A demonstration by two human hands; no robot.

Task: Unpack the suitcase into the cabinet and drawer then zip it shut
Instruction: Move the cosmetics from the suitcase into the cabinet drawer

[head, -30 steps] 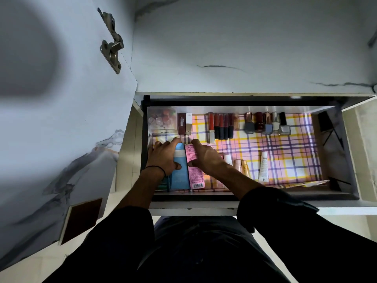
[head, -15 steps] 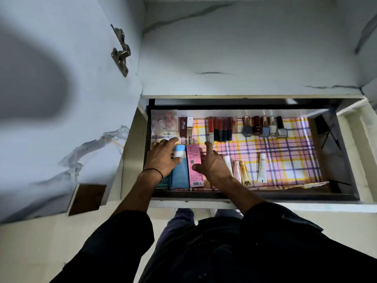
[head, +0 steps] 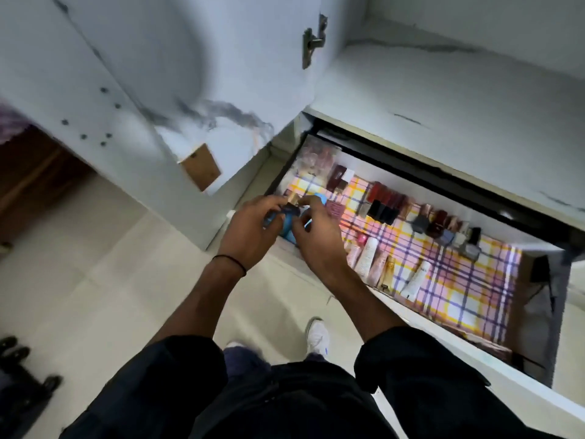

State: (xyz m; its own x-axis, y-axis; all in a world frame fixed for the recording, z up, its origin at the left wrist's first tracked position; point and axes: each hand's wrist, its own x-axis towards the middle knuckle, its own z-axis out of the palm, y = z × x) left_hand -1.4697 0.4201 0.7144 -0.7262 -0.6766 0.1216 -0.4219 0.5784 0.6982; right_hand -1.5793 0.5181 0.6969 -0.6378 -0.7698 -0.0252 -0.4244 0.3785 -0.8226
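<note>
The drawer [head: 468,372] stands pulled out, lined with plaid paper [head: 459,280] and holding rows of lipsticks [head: 384,202], nail polish bottles [head: 443,226] and tubes [head: 368,256]. Both my hands hover over its left end. My left hand [head: 250,229] has its fingertips bent at a blue tube [head: 289,231] and a small dark thing; blur hides whether it grips them. My right hand [head: 316,240] hangs beside it, fingers loosely curled, holding nothing that shows. A dark suitcase [head: 22,388] with wheels lies on the floor at the lower left.
The open cabinet door [head: 133,90] with its hinge [head: 311,42] stands left of the drawer. A white shelf top [head: 459,99] runs above the drawer. Pale floor tiles [head: 104,264] lie between the cabinet and the suitcase. My shoe [head: 318,335] is below the drawer.
The view has swung left and tilted, bringing the floor and suitcase into sight. Both hands have lifted off the blue tube and pink box and drawn together at the drawer's left end.
</note>
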